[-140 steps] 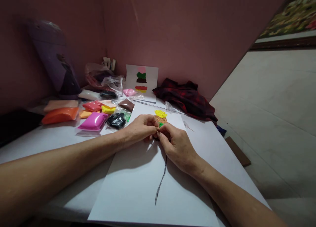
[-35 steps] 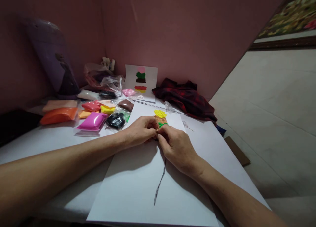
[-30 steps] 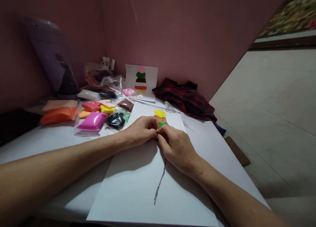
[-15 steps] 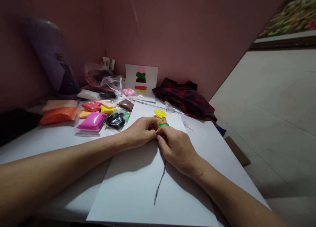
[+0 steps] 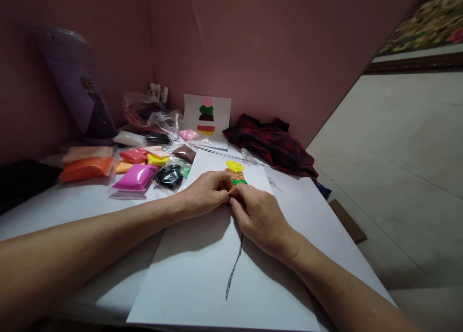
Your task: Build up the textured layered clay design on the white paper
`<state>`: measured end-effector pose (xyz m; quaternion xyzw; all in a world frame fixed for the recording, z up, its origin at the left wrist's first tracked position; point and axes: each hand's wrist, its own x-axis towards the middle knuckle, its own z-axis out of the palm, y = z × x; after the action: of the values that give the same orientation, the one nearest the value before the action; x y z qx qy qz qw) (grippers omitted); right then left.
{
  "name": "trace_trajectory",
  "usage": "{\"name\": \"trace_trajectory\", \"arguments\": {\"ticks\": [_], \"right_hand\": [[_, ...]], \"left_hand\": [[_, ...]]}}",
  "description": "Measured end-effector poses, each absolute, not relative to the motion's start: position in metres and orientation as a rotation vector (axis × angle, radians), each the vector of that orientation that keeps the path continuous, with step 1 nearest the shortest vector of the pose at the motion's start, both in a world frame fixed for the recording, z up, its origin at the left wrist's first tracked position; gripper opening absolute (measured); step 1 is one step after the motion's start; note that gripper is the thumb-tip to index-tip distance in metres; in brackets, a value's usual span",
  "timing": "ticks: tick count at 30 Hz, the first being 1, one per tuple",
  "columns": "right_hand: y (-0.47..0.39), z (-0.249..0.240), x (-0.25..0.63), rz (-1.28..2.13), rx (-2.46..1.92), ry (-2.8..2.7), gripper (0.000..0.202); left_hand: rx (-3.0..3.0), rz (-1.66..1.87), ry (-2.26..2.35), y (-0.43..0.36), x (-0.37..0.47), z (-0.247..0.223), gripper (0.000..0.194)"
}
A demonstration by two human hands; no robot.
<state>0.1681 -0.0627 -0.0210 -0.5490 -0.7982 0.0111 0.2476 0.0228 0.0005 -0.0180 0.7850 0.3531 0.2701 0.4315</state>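
Observation:
Over a white sheet of paper (image 5: 195, 284), my left hand (image 5: 208, 192) and my right hand (image 5: 260, 211) meet fingertip to fingertip. Both are closed in a pinch on a small tan bit of modelling clay (image 5: 230, 191), mostly hidden by the fingers. Just beyond them, yellow clay (image 5: 234, 166), orange-brown clay strands (image 5: 237, 175) and green clay (image 5: 239, 181) lie in bands on the sheet. A dark scribbled line (image 5: 234, 267) runs down the paper below my right hand.
Several bags of coloured clay, among them magenta (image 5: 135, 178), orange (image 5: 87, 169) and black (image 5: 169, 177), lie to the left. A card with coloured bands (image 5: 220, 112) leans on the wall. Dark red plaid cloth (image 5: 271, 141) sits at the back right; a purple container (image 5: 68, 81) stands back left.

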Motion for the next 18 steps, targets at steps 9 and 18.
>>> {"name": "trace_trajectory", "arguments": {"ticks": [9,18], "right_hand": [[-0.0628,-0.0201,0.1674,0.037,-1.501,-2.182,0.008],[-0.0635,-0.0209,0.1684,0.023,-1.501,-2.187,0.008]], "left_hand": [[1.974,0.665,0.873,0.0011,0.0226,-0.0189,0.011],[1.981,0.678,0.872,0.0017,0.0225,-0.0196,0.01]]}}
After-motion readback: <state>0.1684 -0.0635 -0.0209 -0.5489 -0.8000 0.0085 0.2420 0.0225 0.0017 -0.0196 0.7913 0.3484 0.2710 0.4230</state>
